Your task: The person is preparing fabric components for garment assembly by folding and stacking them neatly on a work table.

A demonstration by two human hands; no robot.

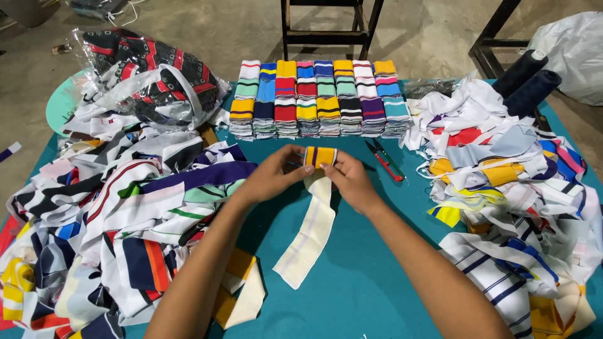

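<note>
Teal cloth covers the table (370, 263), on bare concrete floor (239, 31). At centre frame, the left hand (273, 172) and right hand (348, 179) both pinch a yellow striped ribbed fabric band (320, 156); its cream tail hangs toward the lower centre.

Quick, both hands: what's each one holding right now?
Left hand: closed on the folded end of the striped fabric strip.
Right hand: closed on the same folded end, fingertips pinching the yellow-banded part.

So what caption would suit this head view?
Both hands, left and right, fold a striped fabric strip before neat folded stacks.
</note>
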